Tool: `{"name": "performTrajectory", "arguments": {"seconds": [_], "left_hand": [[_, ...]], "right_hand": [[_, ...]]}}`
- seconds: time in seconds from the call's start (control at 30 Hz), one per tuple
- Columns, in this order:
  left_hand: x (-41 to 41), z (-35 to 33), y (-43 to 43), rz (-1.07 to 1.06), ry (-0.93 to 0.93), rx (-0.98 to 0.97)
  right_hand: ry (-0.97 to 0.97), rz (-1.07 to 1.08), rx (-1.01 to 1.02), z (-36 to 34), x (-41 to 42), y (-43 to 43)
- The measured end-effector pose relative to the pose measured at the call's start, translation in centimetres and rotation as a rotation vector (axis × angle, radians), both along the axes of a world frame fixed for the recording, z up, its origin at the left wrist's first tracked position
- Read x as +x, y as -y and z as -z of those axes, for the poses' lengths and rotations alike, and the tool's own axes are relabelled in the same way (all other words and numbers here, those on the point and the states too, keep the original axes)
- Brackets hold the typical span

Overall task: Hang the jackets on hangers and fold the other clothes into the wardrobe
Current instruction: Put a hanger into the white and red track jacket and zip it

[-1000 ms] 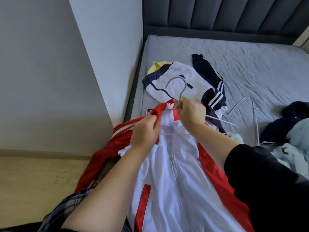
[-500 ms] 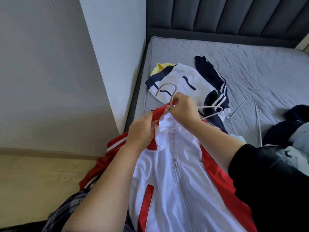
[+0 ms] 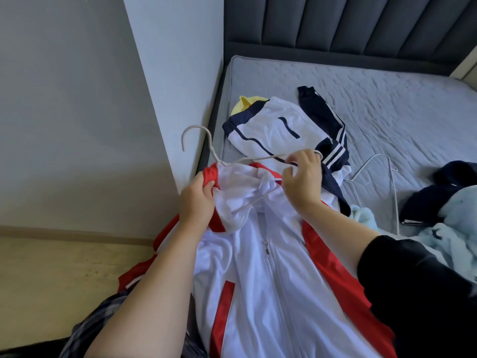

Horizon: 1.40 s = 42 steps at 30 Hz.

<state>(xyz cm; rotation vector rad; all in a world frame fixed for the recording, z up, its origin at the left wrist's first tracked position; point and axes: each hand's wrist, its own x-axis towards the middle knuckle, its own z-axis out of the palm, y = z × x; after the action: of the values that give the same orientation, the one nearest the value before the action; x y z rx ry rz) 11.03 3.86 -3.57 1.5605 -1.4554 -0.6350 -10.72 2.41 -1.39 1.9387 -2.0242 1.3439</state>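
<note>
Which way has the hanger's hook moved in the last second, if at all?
Yes, leftward: the hook was over the navy-and-white jacket and now shows against the wall.

Glossy smooth cloth jacket (image 3: 260, 280); matt wire hanger (image 3: 211, 148); quilted mattress (image 3: 387, 99).

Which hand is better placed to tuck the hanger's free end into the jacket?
Right, probably: the right hand holds the hanger at its exposed end; the left hand grips the jacket at its collar.

Both hands — hanger (image 3: 245, 161) entering red-white jacket (image 3: 258, 280)
</note>
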Motion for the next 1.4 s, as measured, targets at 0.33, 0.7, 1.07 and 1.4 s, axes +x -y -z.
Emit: {"name": "performTrajectory", "arguments": {"seconds": [0.33, 0.7, 1.07, 1.4], "left_hand": [[1.3, -1.0, -0.2, -0.038, -0.233, 0.038], [1.8, -0.7, 0.3, -0.069, -0.320, 0.049], [1.2, -0.4, 0.4, -0.030, -0.281, 0.032], [1.6, -0.2, 0.6, -0.042, -0.330, 0.062]], "right_hand": [[0.209, 0.025, 0.315, 2.6, 0.0, -1.0], [0.204, -0.309, 0.448, 1.8, 2.8, -1.1], [0.751, -0.087, 1.078, 2.9, 2.2, 1.9], [0.452, -0.207, 1.336, 1.9, 1.9, 0.7]]}}
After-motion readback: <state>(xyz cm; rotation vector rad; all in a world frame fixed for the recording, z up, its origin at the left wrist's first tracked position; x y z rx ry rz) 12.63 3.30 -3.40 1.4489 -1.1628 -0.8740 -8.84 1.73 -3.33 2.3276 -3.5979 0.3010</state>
